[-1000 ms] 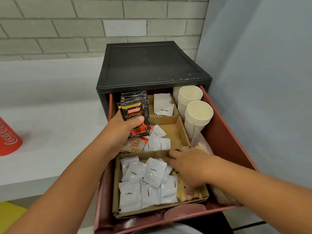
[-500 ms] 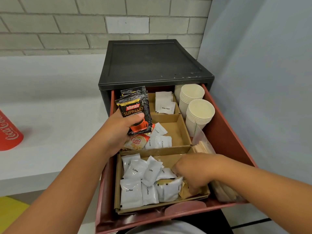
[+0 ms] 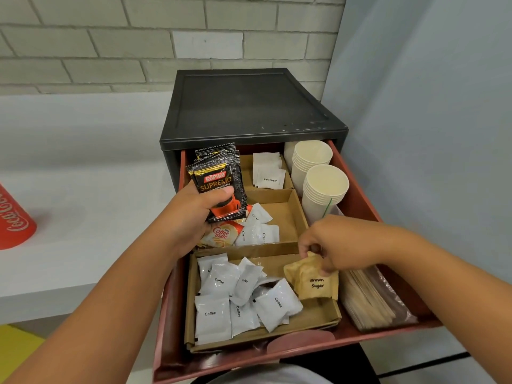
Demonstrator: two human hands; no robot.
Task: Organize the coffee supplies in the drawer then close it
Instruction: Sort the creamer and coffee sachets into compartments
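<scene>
Fingers of left hand [image 3: 191,217] grip Kopiko sachets [image 3: 217,176]; right hand [image 3: 342,241] pinches brown sugar packet [image 3: 311,279].

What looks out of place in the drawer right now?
The Brown Sugar sachet, pinched by the right hand, is at the front cardboard compartment, where everything else is white Coffee sachets. Those lie jumbled and overlapping. The left hand holds a stack of Kopiko sachets.

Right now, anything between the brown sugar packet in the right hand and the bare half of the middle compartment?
Only the cardboard divider stands between. The right hand pinches the brown sugar packet beside it; cream sachets lie further left.
</scene>
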